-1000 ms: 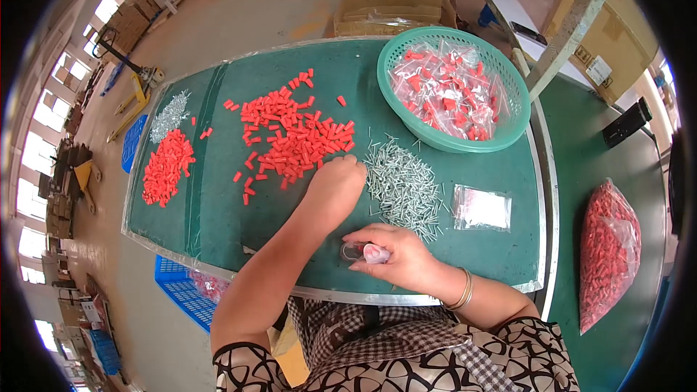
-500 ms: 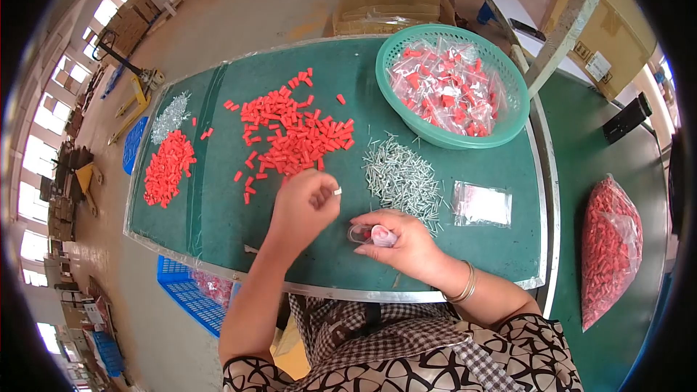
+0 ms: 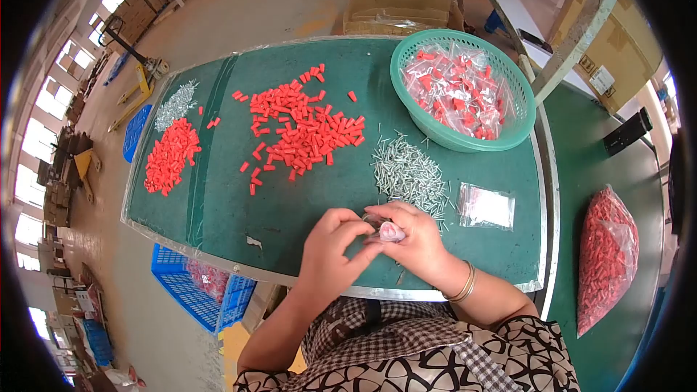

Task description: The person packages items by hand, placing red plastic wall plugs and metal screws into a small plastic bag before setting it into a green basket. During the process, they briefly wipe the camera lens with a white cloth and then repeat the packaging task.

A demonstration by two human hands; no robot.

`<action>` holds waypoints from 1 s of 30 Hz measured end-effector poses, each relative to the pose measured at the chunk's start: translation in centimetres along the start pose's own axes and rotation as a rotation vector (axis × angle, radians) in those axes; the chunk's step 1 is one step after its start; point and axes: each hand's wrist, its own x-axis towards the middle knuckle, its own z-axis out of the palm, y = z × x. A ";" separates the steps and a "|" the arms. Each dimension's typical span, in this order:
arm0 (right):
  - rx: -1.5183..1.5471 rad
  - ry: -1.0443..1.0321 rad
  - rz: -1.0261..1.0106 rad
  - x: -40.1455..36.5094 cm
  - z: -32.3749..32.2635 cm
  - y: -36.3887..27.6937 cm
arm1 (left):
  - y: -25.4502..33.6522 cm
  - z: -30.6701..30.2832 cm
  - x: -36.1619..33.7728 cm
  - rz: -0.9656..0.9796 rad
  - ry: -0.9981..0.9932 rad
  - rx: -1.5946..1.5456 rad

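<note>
My right hand (image 3: 415, 241) pinches a small clear plastic bag (image 3: 388, 231) with red pieces inside, just above the near edge of the green table (image 3: 305, 203). My left hand (image 3: 332, 247) meets it from the left, fingertips closed at the bag's mouth; whatever it grips is hidden by the fingers. Behind my hands lie a pile of small silver screws (image 3: 410, 173) and a wide scatter of red plastic plugs (image 3: 301, 131).
A green basket (image 3: 465, 87) of filled bags stands at the back right. A flat stack of empty bags (image 3: 486, 207) lies right of the screws. Another red pile (image 3: 170, 156) and silver screw heap (image 3: 176, 104) sit far left. A big sack of red plugs (image 3: 606, 258) lies at right.
My left hand left the red plugs, drew back toward me and now meets my right hand at the small bag. My right hand shifted slightly away from the table edge.
</note>
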 end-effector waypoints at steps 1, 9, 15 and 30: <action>-0.039 -0.005 -0.005 0.0 -0.1 -0.1 | 0.3 0.5 -0.2 -0.034 -0.007 -0.002; 0.284 -0.103 0.240 0.2 -0.6 -0.4 | -0.6 -0.3 0.0 -0.106 0.044 -0.001; 0.346 -0.072 0.334 0.5 -0.8 -1.0 | -1.0 -1.0 -0.3 -0.060 0.061 0.015; 0.196 -0.010 0.049 0.3 -0.1 -0.2 | -1.1 -0.2 0.2 0.000 0.076 0.058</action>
